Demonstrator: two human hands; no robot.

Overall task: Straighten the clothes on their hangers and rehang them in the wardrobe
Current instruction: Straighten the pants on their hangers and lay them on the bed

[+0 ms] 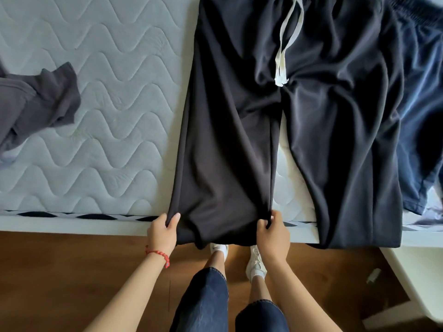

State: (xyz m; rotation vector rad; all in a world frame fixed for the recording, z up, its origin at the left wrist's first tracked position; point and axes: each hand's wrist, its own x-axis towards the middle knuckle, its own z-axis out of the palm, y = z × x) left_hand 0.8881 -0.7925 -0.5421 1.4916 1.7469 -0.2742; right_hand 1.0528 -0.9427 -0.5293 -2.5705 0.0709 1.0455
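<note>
Your left hand [162, 230] pinches the hem corner of the near trouser leg, fingers curled over the fabric edge. Your right hand [273, 232] grips the opposite corner of the same hem, fingers folded into the cloth. Both hands sit at 6 o'clock in the view, at the edge of the bed [103, 104], with the hem drawn out flat between them.

The black trousers [239, 116] lie face up on the mattress, waistband toward 12 o'clock, both leg ends hanging past the bed edge. A white drawstring [285, 46] trails down from the waistband to the crotch. A dark blue garment [419, 111] lies partly under the trousers at 3 o'clock. A grey garment [36, 104] lies crumpled at 9 o'clock.

Judged progress: early. The trousers are being smoothed; the far leg shows wrinkles. No hanger or wardrobe is in view, so mounting and rehanging remain, as do the other two garments.

No brand, label or legible writing shows.
</note>
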